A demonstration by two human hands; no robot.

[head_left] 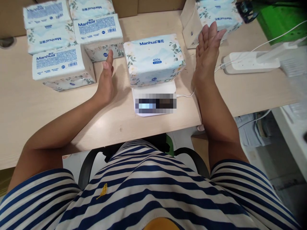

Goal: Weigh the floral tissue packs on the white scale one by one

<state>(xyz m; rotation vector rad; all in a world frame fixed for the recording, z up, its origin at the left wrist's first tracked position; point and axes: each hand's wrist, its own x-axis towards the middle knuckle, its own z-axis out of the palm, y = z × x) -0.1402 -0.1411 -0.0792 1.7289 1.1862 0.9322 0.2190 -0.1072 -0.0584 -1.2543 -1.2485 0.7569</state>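
Note:
A pack of Manhua tissues [154, 59] lies on a small white scale [153, 92] in the middle of the wooden desk [28, 105]. My left hand [106, 78] is open to the left of the pack, fingers stretched out, a little apart from it and near the stacked packs. My right hand [207, 51] is open to the right of the pack, palm turned inward and fingers straight, not touching it. Neither hand holds anything.
Several tissue packs [62, 65] are stacked at the back left. A paper bag with more packs [216, 17] stands at the back right. A white power strip [249, 60] with cables lies on the right. A green object [280, 19] sits in the far right corner.

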